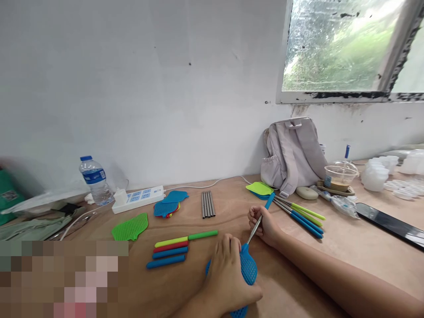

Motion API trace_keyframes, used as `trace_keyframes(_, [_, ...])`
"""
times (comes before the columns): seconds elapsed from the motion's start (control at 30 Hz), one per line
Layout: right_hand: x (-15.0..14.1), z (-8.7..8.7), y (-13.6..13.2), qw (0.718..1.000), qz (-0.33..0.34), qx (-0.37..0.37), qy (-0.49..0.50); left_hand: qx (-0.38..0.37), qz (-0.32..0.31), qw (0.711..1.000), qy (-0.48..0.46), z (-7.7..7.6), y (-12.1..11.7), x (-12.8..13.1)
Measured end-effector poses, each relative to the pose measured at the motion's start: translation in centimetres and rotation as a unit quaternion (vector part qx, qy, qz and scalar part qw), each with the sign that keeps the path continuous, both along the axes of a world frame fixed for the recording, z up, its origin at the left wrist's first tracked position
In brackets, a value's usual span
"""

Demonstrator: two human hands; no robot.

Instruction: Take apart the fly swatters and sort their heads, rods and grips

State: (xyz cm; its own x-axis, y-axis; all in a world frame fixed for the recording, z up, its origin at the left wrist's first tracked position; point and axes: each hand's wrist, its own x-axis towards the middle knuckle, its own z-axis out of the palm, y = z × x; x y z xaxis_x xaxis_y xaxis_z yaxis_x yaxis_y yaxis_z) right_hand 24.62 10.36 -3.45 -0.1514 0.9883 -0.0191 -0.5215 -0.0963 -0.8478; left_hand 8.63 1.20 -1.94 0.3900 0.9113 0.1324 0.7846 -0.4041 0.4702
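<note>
- Slanting across the near part of the desk (285,282), the blue fly swatter (248,267) is held by both hands, its perforated head toward the body and its grip pointing away.
- The metal shaft is enclosed by the curled fingers of the right hand (263,225), just below the blue grip; control of the shaft's angle is probably gained there.
- The perforated head is covered by the left hand (228,274), fingers bent and thumb set apart, presumably to steady it. Whether it is pinched or only pressed cannot be told.
- More blue mesh is seen beneath the left hand; whether it belongs to a separate head cannot be determined.
- Loose grip sleeves (170,253) are laid side by side, a green one (203,235) extending from the row, apparently for easy pickup.
- Bare metal tubes (208,204) are aligned in parallel behind them, likely so that single tubes can be lifted.
- Spare heads (170,207) are stacked near the power strip (139,199); a green head (130,227) is laid apart.
- Other fly swatters (306,224), with shafts and grips joined, are grouped at the right before the backpack (293,154), seemingly to be kept separate from the loose parts.
</note>
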Motion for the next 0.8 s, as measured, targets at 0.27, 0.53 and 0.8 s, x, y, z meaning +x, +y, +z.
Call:
trace_keyframes(0.27, [-0.5,0.1,-0.9,1.000,-0.014,-0.007,0.014,-0.008,0.045,0.999,0.009,0.5,-0.3,0.2])
trace_keyframes(0.53, [-1.1,0.3,-1.6,1.000,-0.024,-0.013,0.008,-0.012,0.042,0.999,0.031,-0.2,0.0,0.3])
trace_keyframes(0.8, [-1.8,0.3,-2.1,0.999,-0.040,-0.016,0.008,-0.013,0.048,0.998,0.030,0.0,0.0,0.4])
